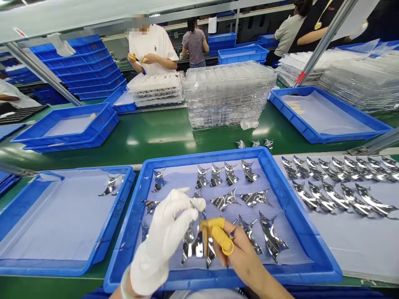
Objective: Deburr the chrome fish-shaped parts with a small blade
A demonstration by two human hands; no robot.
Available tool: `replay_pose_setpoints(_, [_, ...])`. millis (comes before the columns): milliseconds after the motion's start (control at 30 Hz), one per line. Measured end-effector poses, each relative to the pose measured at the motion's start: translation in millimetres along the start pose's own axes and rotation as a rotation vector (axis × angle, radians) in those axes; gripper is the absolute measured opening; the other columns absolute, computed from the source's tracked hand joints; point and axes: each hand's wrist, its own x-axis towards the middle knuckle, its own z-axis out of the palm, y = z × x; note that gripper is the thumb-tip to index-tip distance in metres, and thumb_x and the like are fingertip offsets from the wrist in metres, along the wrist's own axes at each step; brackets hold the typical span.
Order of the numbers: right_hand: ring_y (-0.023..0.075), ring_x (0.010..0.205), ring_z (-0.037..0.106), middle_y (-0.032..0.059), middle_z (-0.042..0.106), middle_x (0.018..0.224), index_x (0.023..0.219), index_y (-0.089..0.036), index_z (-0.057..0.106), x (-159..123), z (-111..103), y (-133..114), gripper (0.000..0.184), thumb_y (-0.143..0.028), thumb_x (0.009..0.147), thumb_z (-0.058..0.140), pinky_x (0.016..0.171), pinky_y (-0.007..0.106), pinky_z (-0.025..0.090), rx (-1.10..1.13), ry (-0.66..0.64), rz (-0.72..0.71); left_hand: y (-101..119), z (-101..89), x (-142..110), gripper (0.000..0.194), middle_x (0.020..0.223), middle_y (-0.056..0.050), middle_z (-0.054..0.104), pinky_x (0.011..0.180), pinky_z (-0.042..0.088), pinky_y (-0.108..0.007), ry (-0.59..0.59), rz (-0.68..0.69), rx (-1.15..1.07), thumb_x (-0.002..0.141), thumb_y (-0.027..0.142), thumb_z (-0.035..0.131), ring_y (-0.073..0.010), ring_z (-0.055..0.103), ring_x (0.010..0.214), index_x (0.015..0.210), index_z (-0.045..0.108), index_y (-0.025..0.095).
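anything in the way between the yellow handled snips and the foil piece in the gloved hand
Nothing visible stands between them. The snips sit in the right hand, up against the silver foil piece held by the white-gloved left hand, though the blades are hard to make out.

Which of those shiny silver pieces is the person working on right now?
The silver piece held up between the white-gloved left hand and the right hand; the others nearby lie flat in the blue tray.
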Motion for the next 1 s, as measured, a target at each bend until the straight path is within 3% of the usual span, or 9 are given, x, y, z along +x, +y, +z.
replay_pose_setpoints(67, [0.0114,0.045,0.031,-0.0075,0.046,0.048,0.094,-0.02,0.064,3.6,-3.7,6.2,0.045,-0.064,0.097,0.057,0.046,0.024,0.025,-0.06,0.096,-0.017,-14.2,-15.8,20.9,0.031,0.098,-0.008,0.077,0.089,0.055,-0.039,-0.021,-0.046,0.211,0.104,0.038,0.05,-0.0244,0.072,0.095,0.093,0.075,0.023])
replay_pose_setpoints(100, [0.0118,0.045,0.031,-0.0075,0.046,0.047,0.095,-0.019,0.065,5.6,-6.0,8.4,0.046,-0.064,0.097,0.056,0.045,0.025,0.025,-0.077,0.135,-0.027,-24.1,-24.7,33.3,0.035,0.098,-0.007,0.076,0.086,0.055,-0.037,-0.021,-0.072,0.419,0.105,0.042,0.046,-0.0235,0.072,0.093,0.094,0.072,0.023])
replay_pose_setpoints(233, [0.0112,0.044,0.026,-0.0098,0.039,0.044,0.094,-0.018,0.064,11.8,-12.7,12.2,0.049,-0.066,0.098,0.053,0.047,0.025,0.025,-0.064,0.253,-0.038,-74.0,-50.5,82.4,0.032,0.089,-0.012,0.074,0.089,0.05,-0.043,-0.056,-0.2,0.771,0.098,0.043,0.056,-0.0288,0.068,0.091,0.087,0.073,0.018])
replay_pose_setpoints(300, [0.0105,0.044,0.022,-0.0111,0.035,0.045,0.091,-0.019,0.063,13.2,-13.3,12.9,0.049,-0.067,0.095,0.055,0.046,0.025,0.023,-0.017,0.298,-0.026,-97.0,-51.5,99.2,0.03,0.085,-0.01,0.073,0.09,0.049,-0.044,-0.134,-0.258,0.91,0.097,0.042,0.061,-0.0284,0.069,0.092,0.084,0.072,0.018])
replay_pose_setpoints(433, [0.0113,0.045,0.024,-0.0096,0.036,0.046,0.085,-0.02,0.064,13.9,-13.1,12.1,0.044,-0.064,0.09,0.063,0.046,0.026,0.021,-0.001,0.348,-0.007,-125.6,-40.4,112.7,0.029,0.105,-0.006,0.072,0.099,0.051,-0.048,-0.285,-0.31,1.113,0.098,0.044,0.065,-0.0238,0.068,0.103,0.1,0.07,0.016])
replay_pose_setpoints(633, [0.0158,0.055,0.047,-0.0006,0.06,0.057,0.085,-0.018,0.067,13.5,-15.9,2.5,0.038,-0.054,0.091,0.059,0.056,0.028,0.035,-0.143,0.287,-0.026,-126.9,-32.4,116.9,0.03,0.119,-0.009,0.07,0.1,0.053,-0.051,-0.377,-0.293,1.26,0.099,0.041,0.066,-0.0258,0.067,0.111,0.115,0.068,0.016])
replay_pose_setpoints(733, [0.0184,0.062,0.055,0.001,0.064,0.062,0.082,-0.018,0.067,14.7,-15.1,0.1,0.032,-0.048,0.09,0.061,0.065,0.031,0.042,-0.188,0.272,-0.012,-114.6,-13.9,120.4,0.03,0.12,-0.009,0.07,0.101,0.053,-0.052,-0.402,-0.213,1.234,0.099,0.04,0.066,-0.0262,0.067,0.112,0.117,0.068,0.016])
replay_pose_setpoints(867, [0.0192,0.063,0.056,0.0003,0.063,0.063,0.085,-0.018,0.069,17.4,-13.3,2.3,0.035,-0.053,0.087,0.066,0.064,0.031,0.043,-0.179,0.319,-0.034,-100.9,38.4,123.4,0.029,0.123,-0.009,0.069,0.1,0.055,-0.051,-0.468,-0.082,1.097,0.1,0.038,0.066,-0.0259,0.067,0.113,0.119,0.068,0.017])
replay_pose_setpoints(1000, [0.017,0.06,0.053,0.0005,0.063,0.065,0.089,-0.018,0.069,17.8,-14.7,4.4,0.038,-0.056,0.084,0.07,0.059,0.029,0.041,-0.117,0.366,-0.053,-100.8,81.6,128.1,0.032,0.128,-0.011,0.068,0.101,0.055,-0.051,-0.424,-0.069,0.945,0.098,0.036,0.069,-0.0273,0.066,0.117,0.122,0.067,0.015])
